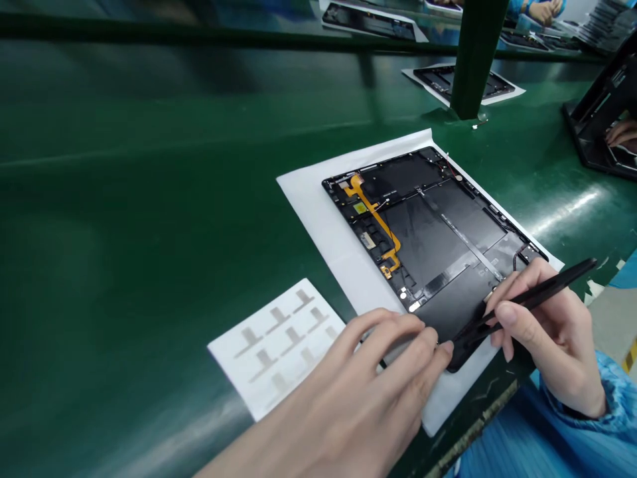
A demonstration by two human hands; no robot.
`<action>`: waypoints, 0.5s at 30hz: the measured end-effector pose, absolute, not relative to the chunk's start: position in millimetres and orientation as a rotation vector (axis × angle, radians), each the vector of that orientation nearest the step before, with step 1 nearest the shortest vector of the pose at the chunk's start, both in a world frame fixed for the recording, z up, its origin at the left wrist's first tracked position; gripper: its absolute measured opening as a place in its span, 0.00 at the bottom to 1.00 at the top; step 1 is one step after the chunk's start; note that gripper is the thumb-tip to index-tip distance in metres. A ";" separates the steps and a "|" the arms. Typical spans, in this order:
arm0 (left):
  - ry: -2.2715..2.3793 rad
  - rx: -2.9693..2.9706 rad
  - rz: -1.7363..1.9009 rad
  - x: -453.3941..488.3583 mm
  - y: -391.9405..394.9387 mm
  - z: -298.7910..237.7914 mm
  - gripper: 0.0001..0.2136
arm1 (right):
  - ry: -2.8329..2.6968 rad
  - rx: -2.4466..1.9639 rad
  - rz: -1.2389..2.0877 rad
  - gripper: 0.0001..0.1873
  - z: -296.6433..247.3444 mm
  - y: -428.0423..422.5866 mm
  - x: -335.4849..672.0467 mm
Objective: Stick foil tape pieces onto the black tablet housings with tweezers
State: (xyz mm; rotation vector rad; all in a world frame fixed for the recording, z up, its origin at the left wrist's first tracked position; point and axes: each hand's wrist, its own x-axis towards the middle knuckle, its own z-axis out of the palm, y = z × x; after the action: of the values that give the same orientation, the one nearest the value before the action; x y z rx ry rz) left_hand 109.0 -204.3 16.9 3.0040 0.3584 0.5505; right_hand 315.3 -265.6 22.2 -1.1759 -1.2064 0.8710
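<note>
A black tablet back housing lies tilted across a white sheet, its inside facing up with an orange flex cable along one side. My left hand reaches over its near corner, fingers stretched out and fingertips at the edge. Black tweezers are gripped in my right hand, their tips pointing at that same corner by my left fingertips. Whatever lies at the tips is too small to make out. Beside my left hand is a white card with several grey T-shaped stickers.
A green post rises from the green bench. Behind it lies another housing on paper, and one more beyond the rail. A black stand is at the right, with a person's hand in it. Another person's hands show farther back.
</note>
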 end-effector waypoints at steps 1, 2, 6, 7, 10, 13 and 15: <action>0.378 2.993 0.543 110.4 -206.2 18.9 0.17 | -1.192 -1.164 0.875 0.05 21.5 -265.3 315.5; 0.389 2.993 0.540 111.8 -208.5 21.4 0.17 | -1.173 -1.148 0.878 0.05 20.7 -265.0 315.7; 0.402 3.021 0.507 115.9 -209.7 35.1 0.16 | -1.053 -1.088 0.848 0.06 17.3 -263.5 317.0; 0.388 3.021 0.496 117.1 -203.6 39.3 0.15 | -1.030 -1.079 0.824 0.08 16.5 -262.9 317.5; 0.547 2.948 0.467 123.2 -160.0 51.6 0.16 | -1.014 -1.071 0.771 0.10 14.5 -261.0 319.8; 1.068 2.688 0.397 130.0 -89.4 60.3 0.24 | -1.090 -1.128 0.799 0.11 12.6 -260.4 322.0; 1.260 2.594 0.389 129.6 -44.6 62.2 0.25 | -1.138 -1.187 0.854 0.13 11.1 -261.0 322.3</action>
State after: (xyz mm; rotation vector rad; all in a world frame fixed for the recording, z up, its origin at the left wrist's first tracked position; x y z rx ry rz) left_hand 129.6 -44.6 62.2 2.5942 1.2605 0.3893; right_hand 322.3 -261.0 11.1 -1.1868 -1.1384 0.8545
